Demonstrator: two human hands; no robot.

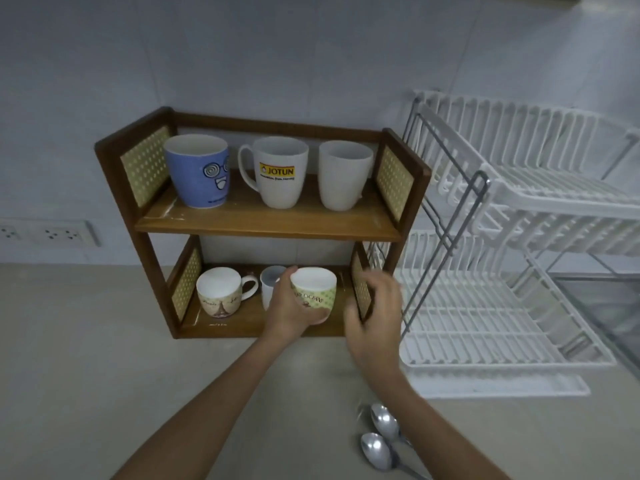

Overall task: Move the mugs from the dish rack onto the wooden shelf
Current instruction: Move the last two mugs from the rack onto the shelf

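A two-tier wooden shelf [263, 223] stands against the wall. Its top tier holds a blue mug [199, 174], a white JOTUN mug [278, 173] and a plain white mug [341, 176]. On the bottom tier sit a patterned cup [221, 294] and a small white mug [270, 280], the latter partly hidden. My left hand [289, 311] grips a green patterned cup [315, 292] at the front of the bottom tier. Blurred, my right hand [375, 313] hovers just right of that cup with fingers apart. The white two-tier dish rack [519, 271] on the right holds no mugs.
Two metal spoons [381, 438] lie on the beige counter near my right forearm. Wall sockets [48, 233] sit at the left. The rack's drip tray [502, 388] rests on the counter in front of it.
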